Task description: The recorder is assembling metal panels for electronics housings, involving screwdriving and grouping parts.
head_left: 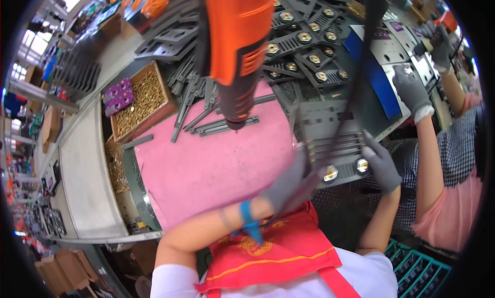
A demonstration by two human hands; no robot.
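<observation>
A grey slotted metal panel [337,118] with two brass nut fittings along its near edge is held at the right of the pink mat. My left hand [290,187], in a grey glove and partly blurred, closes on the panel's left edge. At the opposite edge my gloved right hand [382,166] grips the same panel, its thumb lying near one brass fitting [362,166]. An orange and black power screwdriver [242,45] hangs tip down above the mat, apart from both hands. A dark cable crosses in front of the panel and hides part of it.
Grey metal strips [227,125] lie on the pink mat [206,169]. A wooden box [166,91] of small brass parts stands left. Brackets with brass nuts [304,37] pile up at the back. A co-worker's gloved hand [411,89] works over panels at the right.
</observation>
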